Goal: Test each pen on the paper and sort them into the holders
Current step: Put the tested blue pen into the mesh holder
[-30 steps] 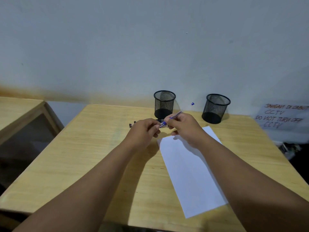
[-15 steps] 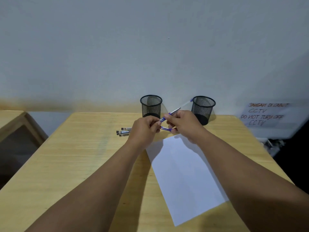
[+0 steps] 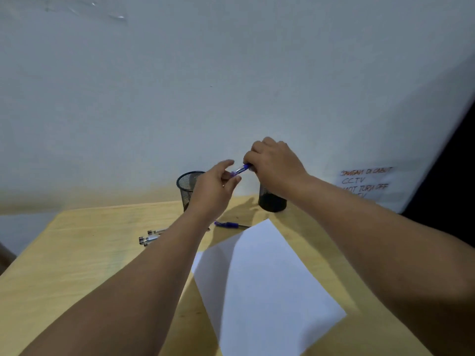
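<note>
At the lower left of the frame a wooden table point(image 3: 77, 253) is seen, and on it, left of centre, a small cluster of clear-barrelled pens point(image 3: 151, 237) lies partly hidden behind the left forearm; about three ends can be counted, though the exact number cannot be told. Two black mesh holders are counted at the table's far edge: the left holder point(image 3: 187, 187) and the right holder point(image 3: 272, 201), both partly covered by the hands. Above them, the left hand point(image 3: 214, 191) is held with fingers loosely spread, its fingertips at the tip of a blue pen point(image 3: 241, 170), whose barrel is gripped in the curled right hand point(image 3: 275, 165). One blue cap point(image 3: 227, 224) lies on the table just beyond one white sheet of paper point(image 3: 264, 286). At the right, a wall notice point(image 3: 366, 182) is partly read: "CCTV" and "TURN OFF".
</note>
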